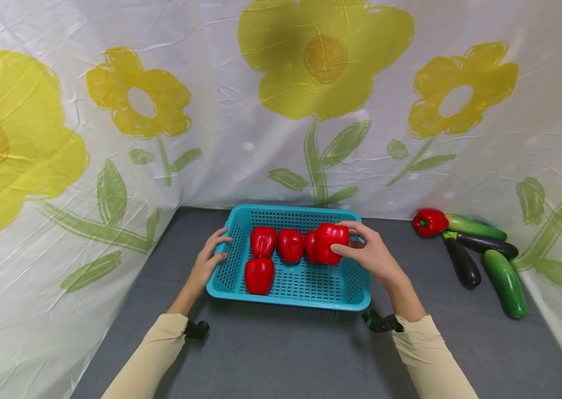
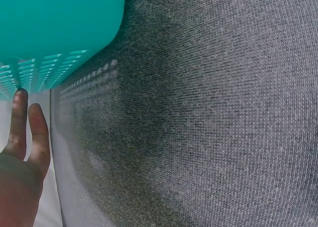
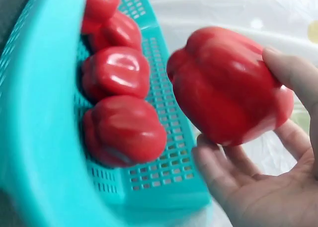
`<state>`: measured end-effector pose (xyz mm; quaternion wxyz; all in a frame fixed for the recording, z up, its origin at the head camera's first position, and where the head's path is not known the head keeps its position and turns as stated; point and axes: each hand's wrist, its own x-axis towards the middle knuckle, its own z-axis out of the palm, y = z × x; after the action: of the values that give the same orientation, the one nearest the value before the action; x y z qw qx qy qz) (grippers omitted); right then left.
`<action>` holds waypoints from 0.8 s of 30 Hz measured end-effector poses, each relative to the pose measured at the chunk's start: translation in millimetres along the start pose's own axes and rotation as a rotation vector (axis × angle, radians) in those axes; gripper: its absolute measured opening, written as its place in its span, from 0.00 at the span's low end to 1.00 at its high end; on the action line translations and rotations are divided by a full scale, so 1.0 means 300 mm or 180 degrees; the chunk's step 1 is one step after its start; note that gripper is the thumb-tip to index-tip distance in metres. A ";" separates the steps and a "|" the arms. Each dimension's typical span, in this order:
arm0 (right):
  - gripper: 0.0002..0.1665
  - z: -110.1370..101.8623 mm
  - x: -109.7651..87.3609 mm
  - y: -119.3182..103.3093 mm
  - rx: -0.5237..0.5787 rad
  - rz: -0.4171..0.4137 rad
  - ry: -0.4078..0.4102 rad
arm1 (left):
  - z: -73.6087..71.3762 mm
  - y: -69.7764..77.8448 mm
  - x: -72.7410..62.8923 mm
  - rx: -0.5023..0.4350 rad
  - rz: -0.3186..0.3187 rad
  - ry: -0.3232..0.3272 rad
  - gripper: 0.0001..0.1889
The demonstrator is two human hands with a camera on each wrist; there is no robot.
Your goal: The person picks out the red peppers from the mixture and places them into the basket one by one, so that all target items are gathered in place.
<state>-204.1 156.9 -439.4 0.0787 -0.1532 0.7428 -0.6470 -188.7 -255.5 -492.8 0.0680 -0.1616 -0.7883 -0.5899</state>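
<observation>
My right hand [image 1: 371, 252] grips a red bell pepper [image 1: 331, 244] between thumb and fingers, over the right part of a turquoise plastic basket [image 1: 290, 303]. The right wrist view shows this bell pepper [image 3: 228, 85] raised above the others, apart from them. Several more red bell peppers [image 1: 259, 276] lie in the basket, one partly hidden behind the held one. At the basket's left rim rests my left hand [image 1: 205, 263], its fingertips reaching over the edge. In the left wrist view two straight fingers [image 2: 19, 122] are by the basket's outer wall [image 2: 54, 23].
On the grey table [image 1: 281, 354], to the right, lie another red bell pepper [image 1: 430, 223], a pale green zucchini [image 1: 476, 227], two eggplants [image 1: 462, 261] and a dark green cucumber-like vegetable [image 1: 505, 284]. A white flower-printed curtain [image 1: 241, 149] hangs behind the table.
</observation>
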 end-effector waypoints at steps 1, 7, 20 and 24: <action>0.32 0.003 0.005 0.001 -0.0008 0.0014 -0.0006 | 0.001 0.002 -0.001 -0.0006 -0.0003 0.0003 0.18; 0.34 0.028 0.028 -0.011 0.0022 -0.0015 -0.0021 | -0.001 -0.045 0.004 -0.0040 0.0061 0.0040 0.18; 0.31 0.070 0.099 -0.017 -0.0158 0.0058 -0.0502 | -0.003 -0.046 0.002 -0.0004 0.0075 0.0029 0.18; 0.30 0.087 0.124 -0.025 -0.0224 0.0124 -0.0636 | -0.007 -0.112 0.008 -0.0011 0.0108 0.0068 0.19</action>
<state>-230.0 119.4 -433.0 0.1595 -0.2053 0.7562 -0.6004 -202.4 -265.6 -522.0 0.0862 -0.1687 -0.7836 -0.5916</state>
